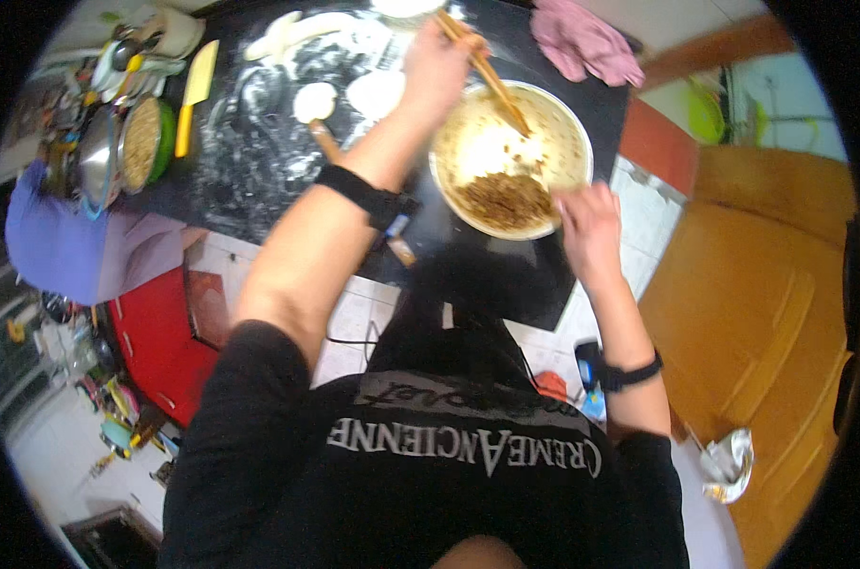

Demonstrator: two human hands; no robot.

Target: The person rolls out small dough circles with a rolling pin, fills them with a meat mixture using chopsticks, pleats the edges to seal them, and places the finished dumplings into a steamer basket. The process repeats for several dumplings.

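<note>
My left hand (452, 48) holds a pair of wooden chopsticks (497, 87), whose tips reach into a large round bowl (586, 135). Brown minced filling (506, 202) lies in the bowl on the side nearer my body. With its fingers closed in, my right hand (592, 213) is at the bowl's right rim; whether it grips the rim is unclear. Left of the bowl, a flat dough round (314, 102) and a larger white piece (375, 94) rest on the floured black counter (241, 160). A wooden rolling pin (324, 141) passes beneath my left forearm. Long dough strips (312, 27) lie farther back.
A yellow-handled knife (197, 92) lies at the counter's left, beside a green bowl (164, 146) of food. A pink cloth (586, 39) is at the back right. Another person (138, 238) stands at the left edge. A wooden cabinet (757, 284) is on the right.
</note>
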